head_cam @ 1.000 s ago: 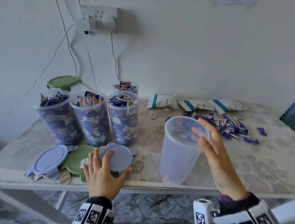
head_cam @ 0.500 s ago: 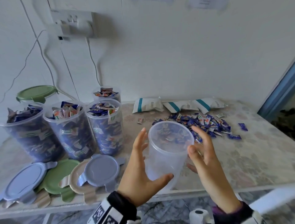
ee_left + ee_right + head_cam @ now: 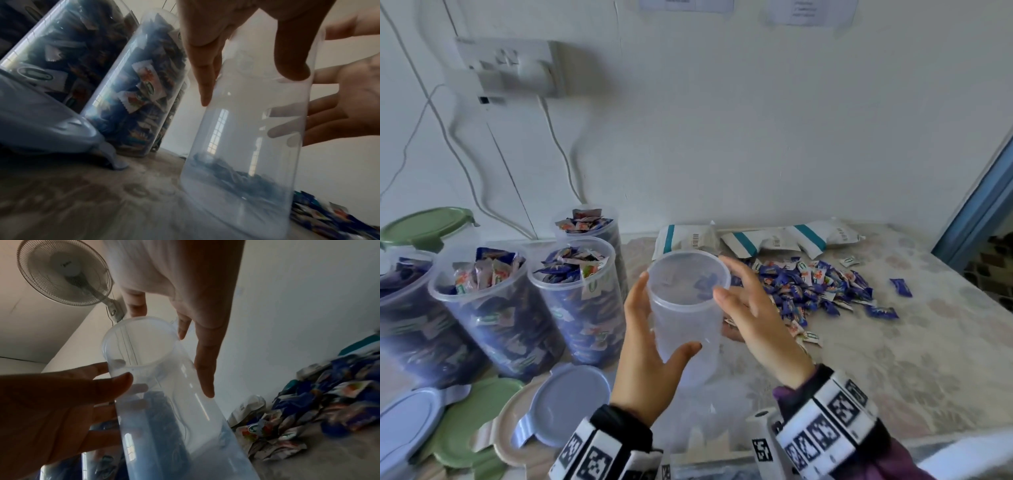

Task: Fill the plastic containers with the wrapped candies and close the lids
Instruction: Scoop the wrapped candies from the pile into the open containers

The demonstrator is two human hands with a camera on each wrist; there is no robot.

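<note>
Empty container (image 3: 688, 308) near the surface's (image 3: 893, 359) front edge: light, thin-walled, slick.
Left hand (image 3: 650, 349) wrapped round mid-wall, right hand (image 3: 753, 315) open beside rim; best gripped mid-wall, gently.

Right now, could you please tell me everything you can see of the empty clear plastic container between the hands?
The tall, translucent plastic container is a lidless cylinder with a rolled rim, empty and upright on the patterned table, right of the filled ones. The left hand holds its side, thumb in front; the right hand, fingers straight, lies at its other side.
</note>
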